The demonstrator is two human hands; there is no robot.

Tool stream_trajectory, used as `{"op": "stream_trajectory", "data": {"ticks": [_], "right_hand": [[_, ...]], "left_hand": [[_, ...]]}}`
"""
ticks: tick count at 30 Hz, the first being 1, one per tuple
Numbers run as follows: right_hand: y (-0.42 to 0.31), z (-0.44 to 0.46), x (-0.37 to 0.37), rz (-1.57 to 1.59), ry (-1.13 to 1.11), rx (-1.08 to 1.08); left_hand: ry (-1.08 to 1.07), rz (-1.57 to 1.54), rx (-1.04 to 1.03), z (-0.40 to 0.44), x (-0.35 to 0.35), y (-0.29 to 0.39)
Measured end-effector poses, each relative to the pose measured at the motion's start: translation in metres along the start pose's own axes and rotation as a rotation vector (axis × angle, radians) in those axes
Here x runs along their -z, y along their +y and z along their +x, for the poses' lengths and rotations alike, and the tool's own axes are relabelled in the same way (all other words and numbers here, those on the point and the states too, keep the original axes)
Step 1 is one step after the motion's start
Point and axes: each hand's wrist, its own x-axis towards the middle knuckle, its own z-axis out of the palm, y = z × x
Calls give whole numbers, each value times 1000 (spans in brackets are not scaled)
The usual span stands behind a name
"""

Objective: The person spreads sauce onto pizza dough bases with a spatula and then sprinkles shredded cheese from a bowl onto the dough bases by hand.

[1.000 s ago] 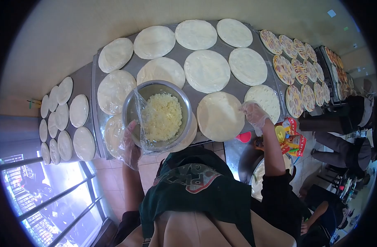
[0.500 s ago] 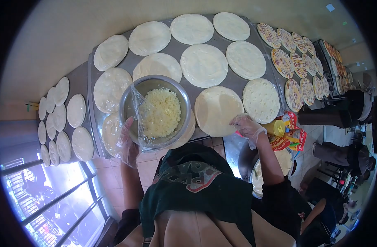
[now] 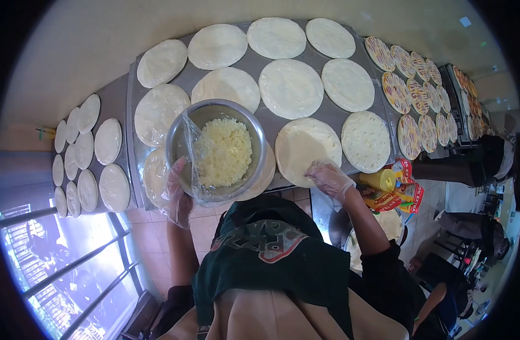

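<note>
One left hand (image 3: 178, 195) clamped on bowl (image 3: 213, 111), pale shreds (image 3: 229, 153) just right of it; right hand (image 3: 319, 173) at dough (image 3: 307, 144) edge, can't tell if closed. One-sided grip could tip bowl; plastic (image 3: 195, 165) beside left hand could snag; low right hand could dent dough.

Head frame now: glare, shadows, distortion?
Head view: window partly washed out by glare, lower left; head view: glints on the plastic wrap, soft shadow on the dough behind the bowl; head view: fisheye bowing of the table, black corners.
</note>
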Motion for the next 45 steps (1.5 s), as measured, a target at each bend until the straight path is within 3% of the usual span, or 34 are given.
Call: {"op": "stream_trajectory", "data": {"ticks": [2, 8, 10, 17, 19, 26, 29, 31, 32, 34, 38, 40, 41, 43, 45], "right_hand": [[3, 2, -7, -31, 51, 74], [-11, 25, -3, 113, -19, -21], [-15, 30, -1, 171, -33, -38], [-11, 37, -8, 65, 11, 94], [-21, 43, 2, 304, 7, -107], [-21, 59, 8, 258, -95, -78], [-2, 63, -10, 191, 7, -8], [6, 67, -15, 1220, -154, -476], [11, 67, -15, 1220, -154, -475], [-20, 71, 18, 223, -17, -15], [-4, 81, 7, 135, 67, -63], [23, 90, -23, 612, 350, 7], [27, 88, -23, 612, 351, 7], [0, 86, 13, 105, 250, 24], [-9, 88, 26, 139, 206, -56]], "left_hand": [[-35, 33, -36, 0, 5, -3], [-41, -47, -46, -2, 8, -3], [57, -40, 34, -3, -1, 5], [128, -109, 0, -12, -14, 17], [148, -105, 16, -14, -19, 22], [151, -135, 29, -16, -21, 24], [175, -127, 9, -17, -19, 23], [147, -131, -4, -13, -11, 19], [147, -131, -5, -12, -9, 18], [136, -94, 24, -11, -11, 20], [155, -91, -8, -10, -3, 12], [167, -96, -7, -12, -8, 13], [167, -96, -8, -12, -12, 17], [162, -71, 49, -13, -23, 26], [162, -68, 46, -13, -23, 24]]}}
